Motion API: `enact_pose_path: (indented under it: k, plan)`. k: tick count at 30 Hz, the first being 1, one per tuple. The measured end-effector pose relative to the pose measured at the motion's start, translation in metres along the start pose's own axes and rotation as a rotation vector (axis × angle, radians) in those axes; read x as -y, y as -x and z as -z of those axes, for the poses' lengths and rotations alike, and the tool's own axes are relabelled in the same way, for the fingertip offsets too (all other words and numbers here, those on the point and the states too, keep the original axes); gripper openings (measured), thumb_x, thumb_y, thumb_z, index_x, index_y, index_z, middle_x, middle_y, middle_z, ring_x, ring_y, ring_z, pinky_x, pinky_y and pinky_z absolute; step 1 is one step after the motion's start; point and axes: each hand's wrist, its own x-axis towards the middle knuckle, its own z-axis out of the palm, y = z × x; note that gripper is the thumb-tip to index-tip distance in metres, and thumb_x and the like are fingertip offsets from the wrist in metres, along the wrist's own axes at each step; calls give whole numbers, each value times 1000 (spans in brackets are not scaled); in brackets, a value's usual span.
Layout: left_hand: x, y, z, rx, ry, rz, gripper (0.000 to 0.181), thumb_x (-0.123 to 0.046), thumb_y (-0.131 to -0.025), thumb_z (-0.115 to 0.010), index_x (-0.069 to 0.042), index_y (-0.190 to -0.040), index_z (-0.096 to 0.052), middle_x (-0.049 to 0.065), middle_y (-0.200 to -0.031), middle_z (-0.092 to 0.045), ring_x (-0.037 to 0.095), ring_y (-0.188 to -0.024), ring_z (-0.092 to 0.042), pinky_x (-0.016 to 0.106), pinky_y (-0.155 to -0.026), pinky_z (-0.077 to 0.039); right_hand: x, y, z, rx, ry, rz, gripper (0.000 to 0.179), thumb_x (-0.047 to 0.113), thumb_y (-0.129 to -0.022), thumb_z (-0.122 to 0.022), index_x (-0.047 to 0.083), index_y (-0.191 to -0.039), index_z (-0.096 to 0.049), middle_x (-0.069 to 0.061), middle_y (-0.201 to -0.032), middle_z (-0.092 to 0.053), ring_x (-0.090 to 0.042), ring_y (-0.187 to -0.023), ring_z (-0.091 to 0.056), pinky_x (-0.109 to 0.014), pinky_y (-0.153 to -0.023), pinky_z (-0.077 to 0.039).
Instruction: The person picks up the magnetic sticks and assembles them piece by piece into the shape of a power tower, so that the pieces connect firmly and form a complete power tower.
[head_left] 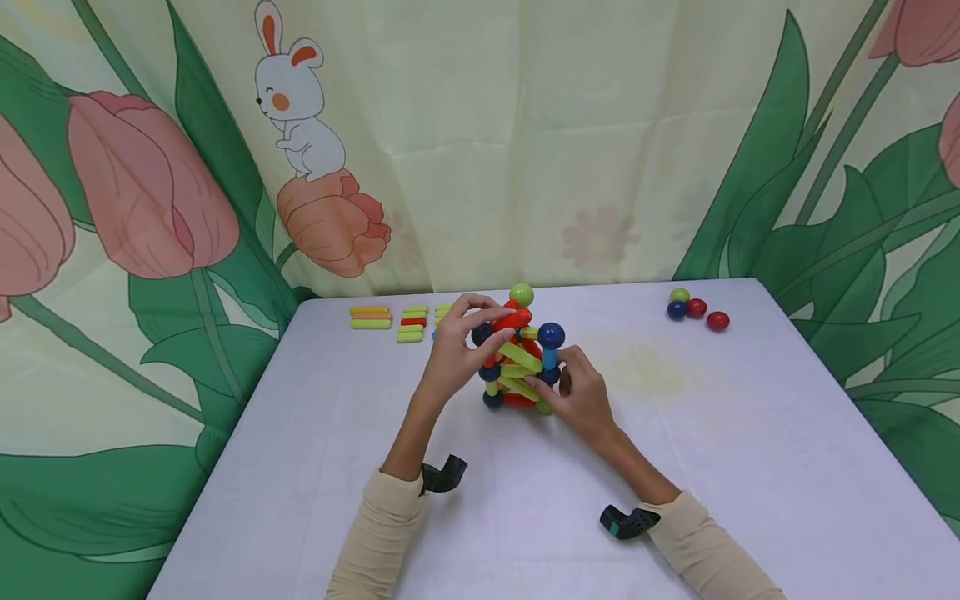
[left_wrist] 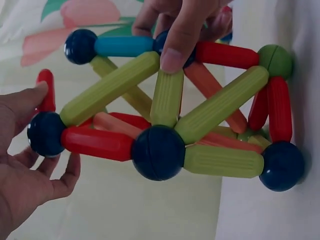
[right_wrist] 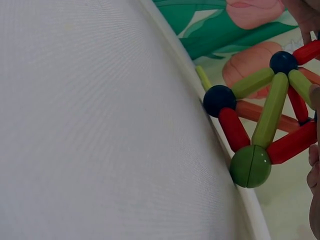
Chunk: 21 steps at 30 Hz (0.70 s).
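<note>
A two-level frame of magnetic rods and balls [head_left: 519, 357] stands on the table between both hands. Dark blue and green balls join its red, yellow-green, orange and light blue rods. At its upper left, my left hand [head_left: 453, 350] pinches a short red rod [left_wrist: 47, 102] that sticks up from a dark blue corner ball [left_wrist: 46, 134]; its other fingers curl behind that ball. My right hand [head_left: 585, 396] grips the frame at its right side, with the thumb over a mid-height dark blue ball [left_wrist: 162, 40] and the end of a yellow-green rod [left_wrist: 167, 97].
Spare rods [head_left: 371, 324] in yellow-green, orange and red lie in short rows at the back left. Several loose balls [head_left: 696, 308], red, dark blue and green, sit at the back right. A printed curtain [head_left: 600, 150] hangs behind the white table [head_left: 720, 433].
</note>
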Motion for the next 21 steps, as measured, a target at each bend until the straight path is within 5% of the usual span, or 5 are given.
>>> enact_pose_path:
  k: [9,21]
  plan:
    - [-5,2,-4,95,-133,-74,27,-15,-88,-73,-10,-114,-72,11,-138,-51,28,-134,-47,35,-95,-52,0,0,1,8,-3,-10,47,18,-75,-85,4,-110,-56,-5,-89,-53,-13,-59,-48,-21,-52,-46]
    - [3,7,-3,62,-33,-13,28,-27,-95,-64,-11,-117,-69,5,-136,-54,19,-129,-50,34,-95,-53,-1,2,-1,13,-13,-34,47,17,-77,-83,5,-114,-55,-7,-99,-53,-10,-57,-45,-19,-51,-44]
